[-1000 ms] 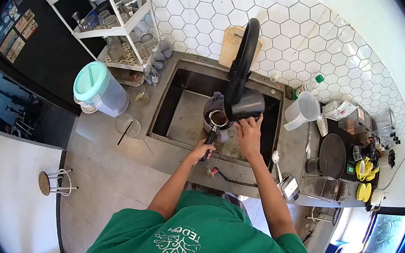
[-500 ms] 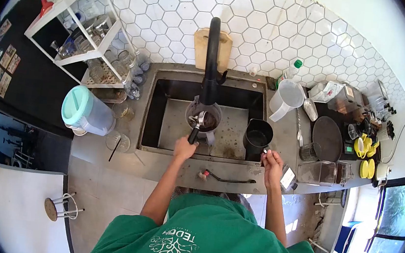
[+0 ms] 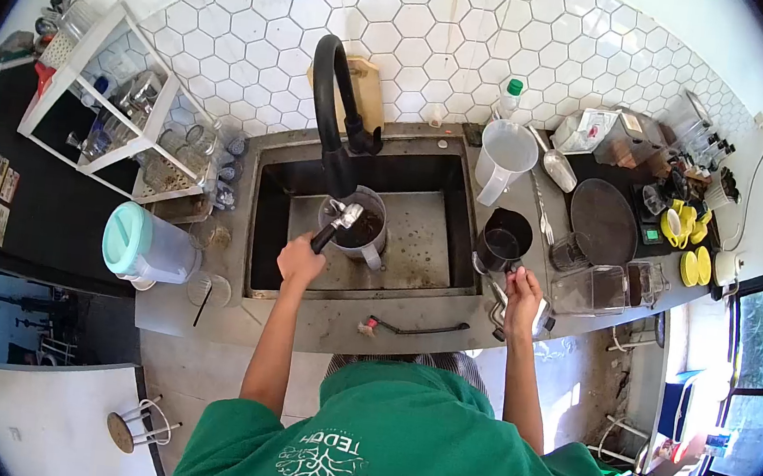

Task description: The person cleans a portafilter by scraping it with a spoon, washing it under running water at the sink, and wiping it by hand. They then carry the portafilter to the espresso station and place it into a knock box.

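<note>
My left hand (image 3: 302,260) is closed round the black handle of a portafilter (image 3: 339,221), whose metal head is over the rim of a pitcher. That pitcher (image 3: 372,253) stands in the sink (image 3: 414,283) below the black faucet (image 3: 336,122), with dark contents inside. At the right edge of the sink, my right hand (image 3: 522,301) grips the handle of a black jug (image 3: 504,240). The jug's dark inside faces up; whether it touches the counter I cannot tell.
Behind the jug stands a clear measuring jug (image 3: 507,154). A brush (image 3: 414,328) lies along the counter's front edge. To the left are a mint-lidded pitcher (image 3: 148,246) and a glass (image 3: 209,290); to the right, a round dark tray (image 3: 604,221) and a clear container (image 3: 592,291).
My right hand has brought the black jug from over the sink to its right edge. My left hand has tilted the portafilter and moved it slightly. The view has shifted.
</note>
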Tool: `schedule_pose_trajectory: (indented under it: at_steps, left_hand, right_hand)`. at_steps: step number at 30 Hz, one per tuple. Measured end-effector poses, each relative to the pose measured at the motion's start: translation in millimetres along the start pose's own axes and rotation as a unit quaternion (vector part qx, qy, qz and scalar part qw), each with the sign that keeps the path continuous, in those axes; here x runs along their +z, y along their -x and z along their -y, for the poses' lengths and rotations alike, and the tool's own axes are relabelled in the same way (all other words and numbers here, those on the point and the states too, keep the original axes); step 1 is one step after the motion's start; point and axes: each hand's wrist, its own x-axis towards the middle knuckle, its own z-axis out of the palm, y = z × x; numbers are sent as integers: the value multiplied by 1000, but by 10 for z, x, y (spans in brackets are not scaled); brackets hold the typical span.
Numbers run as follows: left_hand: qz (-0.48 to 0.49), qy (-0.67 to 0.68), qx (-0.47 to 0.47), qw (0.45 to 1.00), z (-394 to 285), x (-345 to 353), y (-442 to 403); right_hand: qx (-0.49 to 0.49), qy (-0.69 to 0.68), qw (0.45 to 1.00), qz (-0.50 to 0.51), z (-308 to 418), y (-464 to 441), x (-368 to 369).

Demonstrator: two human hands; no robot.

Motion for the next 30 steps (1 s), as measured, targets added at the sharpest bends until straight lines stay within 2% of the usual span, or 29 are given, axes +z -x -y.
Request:
schedule_pose_trajectory:
  at_steps: [1, 2, 3, 4, 5, 10, 14, 19, 20, 21, 22, 23, 24, 26, 27, 28, 30]
  left_hand:
    - [-1, -1, 0, 1000, 6, -43, 6]
    - [106, 153, -75, 980, 15, -93, -4]
    - [208, 302, -146, 919, 30, -126, -12]
    - [244, 446, -162, 846, 71, -99, 26]
    - [257, 523, -167, 796, 96, -59, 72]
    - [288, 662, -164, 672, 57, -33, 377]
    - [261, 685, -144, 665, -35, 13, 508]
    - [202, 656, -118, 718, -74, 146, 546]
    - [189, 665, -119, 712, -95, 163, 551]
    - [189, 667, -121, 711, -93, 198, 556]
    - [176, 656, -110, 726, -86, 245, 549]
    - [162, 644, -100, 740, -76, 291, 541]
    - [162, 646, -102, 739, -82, 320, 537]
    - [150, 649, -107, 738, -89, 364, 545]
    - [152, 649, -110, 737, -87, 366, 551]
    - [150, 639, -106, 747, -98, 356, 543]
    - [148, 630, -99, 756, -124, 357, 546]
  right_hand:
    - [5, -61, 998, -12, -32, -48, -24]
    - [18, -91, 996, -8, -65, -105, -79]
    - [18, -94, 995, -6, -67, -127, -75]
    - [18, -109, 994, -5, -71, -153, -62]
    - [18, -125, 992, -3, -76, -181, -48]
    - [13, -155, 987, -39, -239, -360, -72]
    - [11, -145, 989, -38, -368, -476, -156]
    - [12, -130, 991, -26, -337, -410, -80]
    - [-10, -48, 987, -151, -223, -292, 72]
    - [-33, 35, 961, -272, -151, -184, 229]
    - [-34, 37, 961, -271, -184, -114, 263]
    - [-166, 184, 930, -271, -223, -27, 264]
    - [-291, 325, 862, -259, -268, 52, 304]
    - [-256, 339, 905, -32, -173, 320, 653]
    - [-208, 401, 886, 103, -52, 440, 899]
    - [-183, 373, 889, 192, -168, 480, 1089]
    - [-258, 402, 819, 318, -322, 539, 1495]
